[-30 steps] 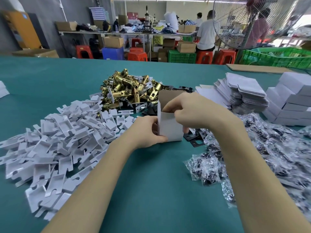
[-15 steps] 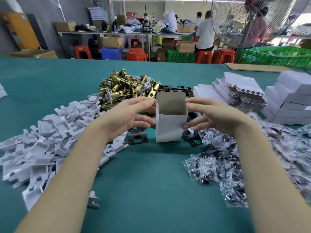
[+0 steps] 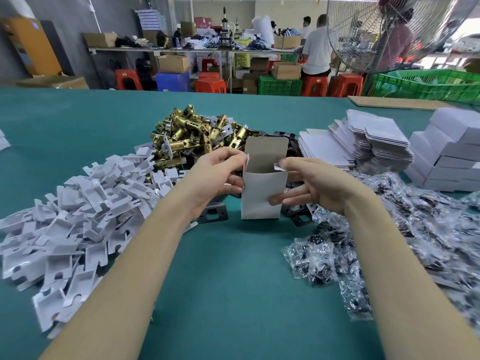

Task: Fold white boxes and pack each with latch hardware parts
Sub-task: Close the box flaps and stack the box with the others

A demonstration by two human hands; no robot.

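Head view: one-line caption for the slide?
Both hands, left and right, steady an upright open white box amid latch hardware piles.

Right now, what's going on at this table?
A person is setting up a small white box that stands upright on the green table, top open and lid flap raised. The left hand and right hand hold it from either side, fingers at the side flaps. Nothing shows inside the box. Around it lie brass latches, white plastic inserts, bagged screws, flat box blanks and finished boxes.
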